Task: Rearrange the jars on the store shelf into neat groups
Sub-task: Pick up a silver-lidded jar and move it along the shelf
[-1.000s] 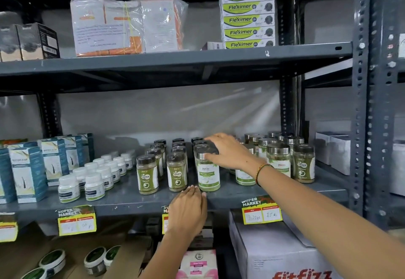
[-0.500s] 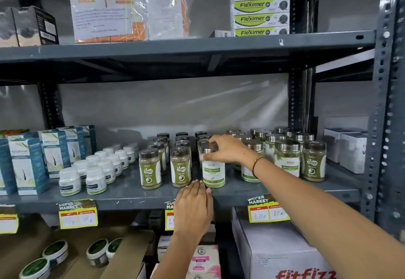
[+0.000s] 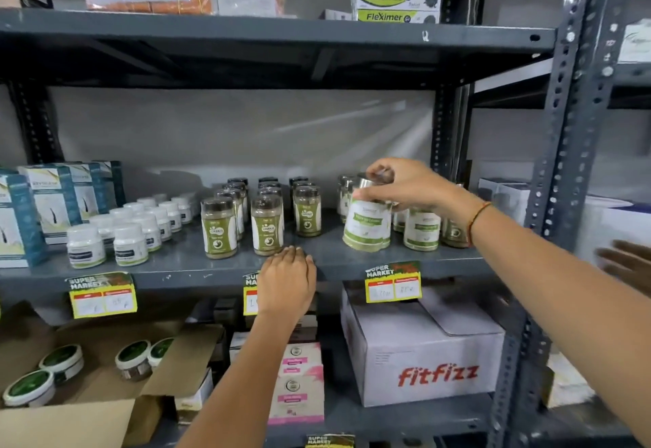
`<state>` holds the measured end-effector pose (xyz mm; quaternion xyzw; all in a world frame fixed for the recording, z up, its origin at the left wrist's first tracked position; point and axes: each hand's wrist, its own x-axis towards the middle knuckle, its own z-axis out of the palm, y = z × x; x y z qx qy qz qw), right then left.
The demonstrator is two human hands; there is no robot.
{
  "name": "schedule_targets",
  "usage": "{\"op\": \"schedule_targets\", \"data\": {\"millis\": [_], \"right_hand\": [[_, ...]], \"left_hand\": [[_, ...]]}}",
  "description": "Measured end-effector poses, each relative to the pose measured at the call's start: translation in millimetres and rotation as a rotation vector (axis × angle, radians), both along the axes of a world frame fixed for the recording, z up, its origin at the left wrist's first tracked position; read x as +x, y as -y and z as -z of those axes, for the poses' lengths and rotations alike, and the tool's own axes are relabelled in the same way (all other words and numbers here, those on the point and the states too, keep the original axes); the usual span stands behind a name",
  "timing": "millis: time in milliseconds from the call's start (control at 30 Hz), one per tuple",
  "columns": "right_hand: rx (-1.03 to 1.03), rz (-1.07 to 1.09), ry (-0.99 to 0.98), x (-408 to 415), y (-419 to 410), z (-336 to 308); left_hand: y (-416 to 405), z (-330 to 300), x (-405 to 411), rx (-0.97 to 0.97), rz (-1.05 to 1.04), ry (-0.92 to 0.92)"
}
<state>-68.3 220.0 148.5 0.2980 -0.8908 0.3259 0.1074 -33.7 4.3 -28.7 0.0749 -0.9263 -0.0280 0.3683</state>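
Observation:
My right hand grips the silver lid of a white-and-green labelled jar, which tilts and hangs just above the grey middle shelf. To its right stand more white-labelled jars, partly hidden by my wrist. To its left, three rows of green-labelled powder jars with dark lids run toward the back. My left hand lies palm down on the shelf's front edge, fingers together, holding nothing.
Small white bottles and blue-white boxes fill the shelf's left. Price tags hang on the edge. Below sit a fitfizz carton and an open cardboard box of tins. Another person's hand shows at the right, beyond the steel upright.
My right hand has lifted the white-labelled jar off the shelf and carried it right, toward the other white-labelled jars. My left hand stays on the shelf edge. Another hand has appeared at right.

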Motion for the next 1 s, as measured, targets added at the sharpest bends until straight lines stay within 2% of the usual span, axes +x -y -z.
{"op": "schedule_targets", "data": {"millis": [467, 667, 1000], "right_hand": [[0.288, 0.455, -0.037, -39.9, -136.6, -11.2], [0.355, 0.594, 0.004, -62.7, -150.3, -9.9], [0.539, 0.659, -0.016, -89.3, -141.9, -4.2]], "left_hand": [[2.5, 6.7, -6.8, -0.014, -0.010, -0.007], [3.9, 8.4, -8.9, 0.002, -0.008, -0.009], [4.6, 10.7, -10.9, 0.021, -0.028, -0.010]]}}
